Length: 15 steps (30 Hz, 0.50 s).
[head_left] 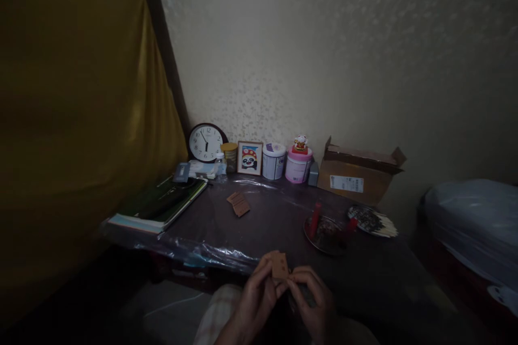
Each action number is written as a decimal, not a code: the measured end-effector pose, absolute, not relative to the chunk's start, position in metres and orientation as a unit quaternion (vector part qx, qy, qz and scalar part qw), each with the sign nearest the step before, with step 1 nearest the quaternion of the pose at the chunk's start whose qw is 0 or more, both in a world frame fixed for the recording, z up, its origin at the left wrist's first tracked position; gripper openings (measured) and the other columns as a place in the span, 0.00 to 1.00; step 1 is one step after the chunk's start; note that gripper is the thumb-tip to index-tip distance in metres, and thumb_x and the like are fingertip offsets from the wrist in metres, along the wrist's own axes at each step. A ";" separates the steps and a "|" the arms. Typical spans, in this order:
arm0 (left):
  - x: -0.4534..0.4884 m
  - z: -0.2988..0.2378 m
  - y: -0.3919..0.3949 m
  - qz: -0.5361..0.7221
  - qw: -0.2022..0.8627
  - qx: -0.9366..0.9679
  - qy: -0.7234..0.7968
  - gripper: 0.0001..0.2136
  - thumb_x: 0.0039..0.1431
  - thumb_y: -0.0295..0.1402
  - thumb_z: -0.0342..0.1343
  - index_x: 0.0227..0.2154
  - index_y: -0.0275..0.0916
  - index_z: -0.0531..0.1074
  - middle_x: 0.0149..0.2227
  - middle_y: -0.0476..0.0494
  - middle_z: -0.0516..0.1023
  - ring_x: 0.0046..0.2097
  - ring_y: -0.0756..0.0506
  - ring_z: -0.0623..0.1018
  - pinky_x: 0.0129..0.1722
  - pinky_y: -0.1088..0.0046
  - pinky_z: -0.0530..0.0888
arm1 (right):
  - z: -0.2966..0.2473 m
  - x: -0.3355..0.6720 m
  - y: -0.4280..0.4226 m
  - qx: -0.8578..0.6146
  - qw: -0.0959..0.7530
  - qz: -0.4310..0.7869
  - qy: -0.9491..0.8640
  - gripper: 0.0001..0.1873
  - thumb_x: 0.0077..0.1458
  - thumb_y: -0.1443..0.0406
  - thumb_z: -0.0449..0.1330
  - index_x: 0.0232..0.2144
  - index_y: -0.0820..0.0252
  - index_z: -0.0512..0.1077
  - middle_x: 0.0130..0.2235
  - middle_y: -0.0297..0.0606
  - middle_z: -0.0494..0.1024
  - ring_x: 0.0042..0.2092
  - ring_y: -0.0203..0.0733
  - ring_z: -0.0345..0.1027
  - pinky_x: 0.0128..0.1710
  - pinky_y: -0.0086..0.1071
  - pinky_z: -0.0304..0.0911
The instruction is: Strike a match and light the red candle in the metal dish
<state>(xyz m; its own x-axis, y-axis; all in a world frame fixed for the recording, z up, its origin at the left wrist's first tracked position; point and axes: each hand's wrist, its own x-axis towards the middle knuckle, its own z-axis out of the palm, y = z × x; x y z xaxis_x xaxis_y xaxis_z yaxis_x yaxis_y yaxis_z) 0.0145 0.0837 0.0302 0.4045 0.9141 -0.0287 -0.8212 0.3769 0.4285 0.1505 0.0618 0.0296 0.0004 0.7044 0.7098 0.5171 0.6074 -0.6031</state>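
Observation:
My left hand (261, 288) is closed on a small orange-brown card packet (279, 266) with darker reddish spots, held up over the table's front edge. The fingertips of my right hand (311, 294) are pinched together at the packet's lower right corner. What, if anything, sits between those right fingertips is too dark to make out. Further back on the table lie similar brown card pieces (239, 204), one overlapping another.
A dish (329, 250) with red candles (315, 220) stands at right, beside a plate of pale sticks (382, 223). Behind are a cardboard box (352, 167), tins (274, 161), a framed panda picture (250, 158) and a clock (207, 143). Books (162, 207) lie left by a yellow curtain (81, 91).

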 end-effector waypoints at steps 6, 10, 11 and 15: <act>0.015 0.030 0.082 0.545 0.796 0.190 0.182 0.08 0.60 0.30 0.52 0.41 0.42 0.71 0.39 0.45 0.75 0.42 0.46 0.75 0.43 0.67 0.68 | 0.028 0.150 0.062 -0.441 0.560 0.081 -0.697 0.07 0.58 0.64 0.58 0.28 0.55 0.71 0.29 0.33 0.76 0.31 0.36 0.72 0.32 0.24 0.67; 0.015 0.035 0.081 0.542 0.792 0.187 0.209 0.09 0.59 0.30 0.52 0.44 0.44 0.68 0.39 0.45 0.75 0.41 0.46 0.75 0.42 0.67 0.69 | 0.026 0.151 0.063 -0.441 0.555 0.082 -0.701 0.06 0.58 0.65 0.58 0.29 0.55 0.71 0.29 0.33 0.76 0.32 0.36 0.72 0.33 0.24 0.67; 0.015 0.036 0.080 0.541 0.792 0.188 0.209 0.09 0.59 0.30 0.52 0.43 0.43 0.68 0.39 0.45 0.75 0.41 0.46 0.75 0.42 0.67 0.69 | 0.026 0.152 0.063 -0.440 0.554 0.080 -0.703 0.06 0.58 0.65 0.58 0.29 0.55 0.71 0.29 0.33 0.76 0.32 0.35 0.72 0.33 0.24 0.67; 0.014 0.039 0.077 0.544 0.787 0.199 0.210 0.08 0.60 0.30 0.51 0.42 0.41 0.69 0.39 0.44 0.75 0.41 0.45 0.75 0.42 0.65 0.69 | 0.026 0.152 0.063 -0.438 0.555 0.075 -0.703 0.06 0.59 0.64 0.57 0.29 0.55 0.71 0.29 0.33 0.76 0.31 0.35 0.72 0.33 0.23 0.67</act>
